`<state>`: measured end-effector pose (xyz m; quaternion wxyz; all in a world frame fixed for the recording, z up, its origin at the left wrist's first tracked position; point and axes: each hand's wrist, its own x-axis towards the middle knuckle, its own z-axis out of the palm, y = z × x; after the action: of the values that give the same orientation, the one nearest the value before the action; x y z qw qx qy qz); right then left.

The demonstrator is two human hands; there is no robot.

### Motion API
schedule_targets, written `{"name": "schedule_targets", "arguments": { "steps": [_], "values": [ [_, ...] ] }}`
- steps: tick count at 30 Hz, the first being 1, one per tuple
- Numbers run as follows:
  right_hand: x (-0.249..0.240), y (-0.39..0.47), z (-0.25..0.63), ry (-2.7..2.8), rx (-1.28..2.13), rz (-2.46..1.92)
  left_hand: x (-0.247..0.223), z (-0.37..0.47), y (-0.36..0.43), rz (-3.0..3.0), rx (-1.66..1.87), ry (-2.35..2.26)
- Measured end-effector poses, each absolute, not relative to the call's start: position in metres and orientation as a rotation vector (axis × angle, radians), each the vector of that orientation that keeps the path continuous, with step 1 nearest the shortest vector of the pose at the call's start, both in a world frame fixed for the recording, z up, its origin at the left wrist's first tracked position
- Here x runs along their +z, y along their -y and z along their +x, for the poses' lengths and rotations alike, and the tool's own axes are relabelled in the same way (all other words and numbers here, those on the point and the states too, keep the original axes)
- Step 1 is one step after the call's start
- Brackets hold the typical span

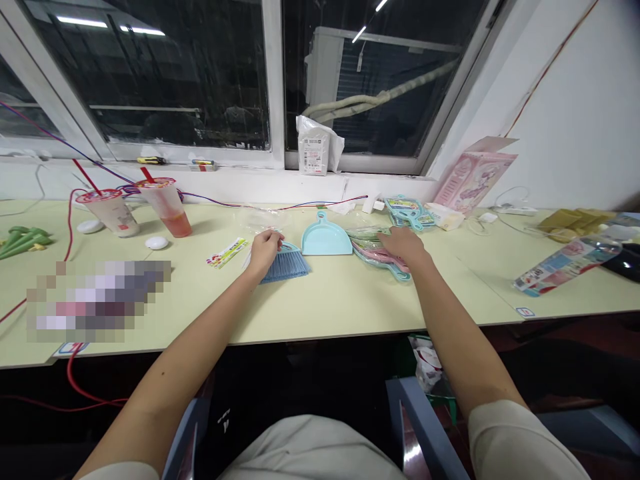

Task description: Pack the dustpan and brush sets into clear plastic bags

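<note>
A small hand brush (pixel 287 268) with blue bristles lies on the table, its light-blue top edge under my left hand (pixel 266 252), which is closed on it. Just right of the brush rests a light-blue toy-sized dustpan (pixel 326 241), flat and untouched, its handle pointing to the window. My right hand (pixel 406 245) is on a pile of plastic-wrapped dustpans (pixel 374 253) in green, pink and blue, with its fingers bent over the far right side. Parts of the pile and the fingertips are hidden.
Two drink cups (pixel 173 212) with red straws stand at left, near a white round object (pixel 157 243). A printed card strip (pixel 226 253) lies left of the brush. Behind my right hand are more wrapped sets (pixel 407 212), a pink box (pixel 473 177) and, further right, a clear printed package (pixel 567 265).
</note>
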<state>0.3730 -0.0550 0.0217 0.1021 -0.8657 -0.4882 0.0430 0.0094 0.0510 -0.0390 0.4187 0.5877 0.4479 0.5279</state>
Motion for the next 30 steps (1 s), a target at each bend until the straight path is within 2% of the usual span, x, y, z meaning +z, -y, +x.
{"name": "schedule_targets", "arguments": {
  "steps": [6, 9, 12, 16, 21, 30],
  "values": [
    [0.02, 0.055, 0.38, 1.361, 0.053, -2.507, -0.039, 0.006, -0.05, 1.588, 1.316, -1.168],
    [0.017, 0.06, 0.373, 1.296, -0.236, -2.362, -0.036, 0.001, -0.051, 1.785, 1.336, -1.224],
    [0.011, 0.056, 0.347, 1.361, -0.462, -1.988, -0.033, -0.009, -0.056, 2.158, 1.293, -1.375],
    [-0.006, 0.026, 0.285, 1.679, -0.264, -1.501, -0.033, -0.021, -0.066, 2.498, 1.059, -1.62],
    [-0.033, -0.019, 0.222, 1.794, -0.025, -1.451, -0.038, -0.029, -0.071, 2.472, 0.905, -1.732],
    [-0.066, -0.01, 0.247, 1.726, 0.114, -1.369, -0.045, -0.023, -0.067, 2.366, 0.647, -1.777]
  ]
}}
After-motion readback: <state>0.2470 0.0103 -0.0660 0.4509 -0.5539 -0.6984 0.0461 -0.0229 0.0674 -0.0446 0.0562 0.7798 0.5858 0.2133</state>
